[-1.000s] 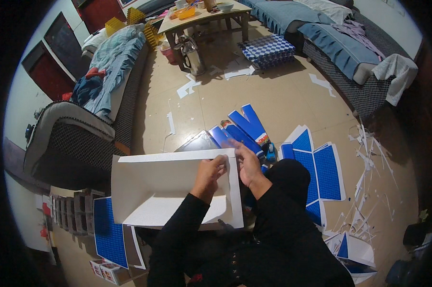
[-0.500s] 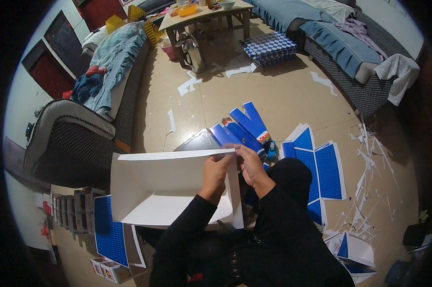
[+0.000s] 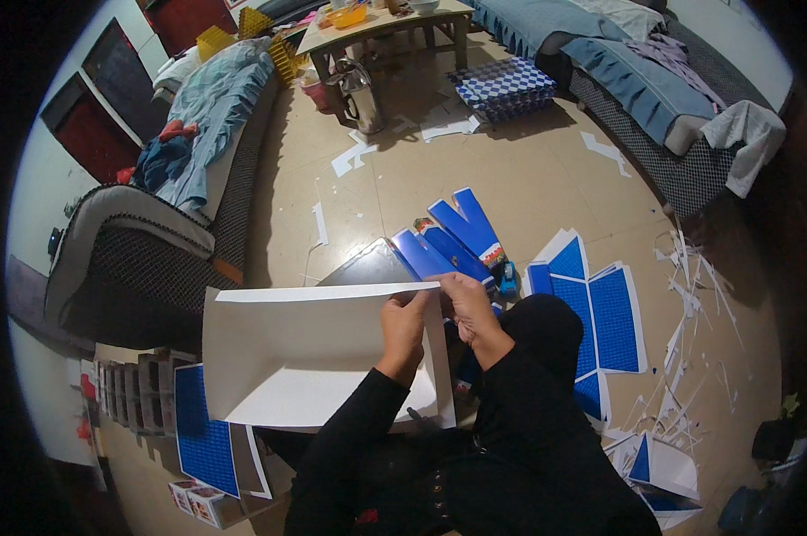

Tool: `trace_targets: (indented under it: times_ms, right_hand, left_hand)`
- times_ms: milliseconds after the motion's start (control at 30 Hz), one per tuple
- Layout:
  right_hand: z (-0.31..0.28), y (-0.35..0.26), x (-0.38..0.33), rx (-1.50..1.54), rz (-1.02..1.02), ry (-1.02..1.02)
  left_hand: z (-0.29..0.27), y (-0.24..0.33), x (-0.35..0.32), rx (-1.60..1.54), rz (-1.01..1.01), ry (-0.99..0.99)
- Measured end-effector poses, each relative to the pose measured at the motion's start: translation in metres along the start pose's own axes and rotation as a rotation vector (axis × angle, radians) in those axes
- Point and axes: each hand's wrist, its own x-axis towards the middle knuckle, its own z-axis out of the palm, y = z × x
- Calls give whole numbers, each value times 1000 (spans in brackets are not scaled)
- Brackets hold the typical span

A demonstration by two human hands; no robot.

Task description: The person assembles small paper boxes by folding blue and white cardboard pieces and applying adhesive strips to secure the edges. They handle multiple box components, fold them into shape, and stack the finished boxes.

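Observation:
A white cardboard box (image 3: 283,335), folded up on several sides with its inside facing me, rests across my lap. My left hand (image 3: 404,332) reaches inside its right end, fingers closed on the upper right corner. From outside, my right hand (image 3: 468,313) pinches that same corner, thumb and fingers pressed on the edge. Behind the box lie several flat blue cardboard pieces (image 3: 452,246) with a printed picture on some. A small blue tape dispenser (image 3: 508,279) is beside them, close to my right knee.
Blue-patterned sheets with white flaps (image 3: 600,313) lie right of my knee, near white paper strips (image 3: 689,304). Another blue sheet (image 3: 204,438) stands at left. Sofas (image 3: 216,152) flank the floor; a table (image 3: 385,31) and a checkered stool (image 3: 506,89) are at the back.
The box's left end has tipped slightly lower and outward. My right hand has shifted a little at the corner; both hands keep their hold.

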Motion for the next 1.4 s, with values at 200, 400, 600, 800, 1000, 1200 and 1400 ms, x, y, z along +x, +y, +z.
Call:
trace_targets:
  times_ms: [200,400,600,800,1000,1200,1400]
  right_hand:
    - [4,5,2,-90,-144,34]
    - [3,2,5,-210,-207,24]
    - [3,1,7,-237,-128,62]
    - [0,1,7,-211,-140,-1]
    - [1,-3,4,-236,-124,-26]
    - [-4,-1,8,-214,-104,-70]
    - [6,-4,2,-178,-122,-94]
  left_hand:
    - [-5,0,4,110,19,11]
    - [-19,-16,19,94,-34,-67]
    - [-23,-9,18,119,-87,-131]
    - [-26,-7,18,51,-112,-189]
    - [-52,-16,25,291,117,-450]
    - [-36,7,9,-142,-333,-226]
    - [-47,3,13,15,-268,-225]
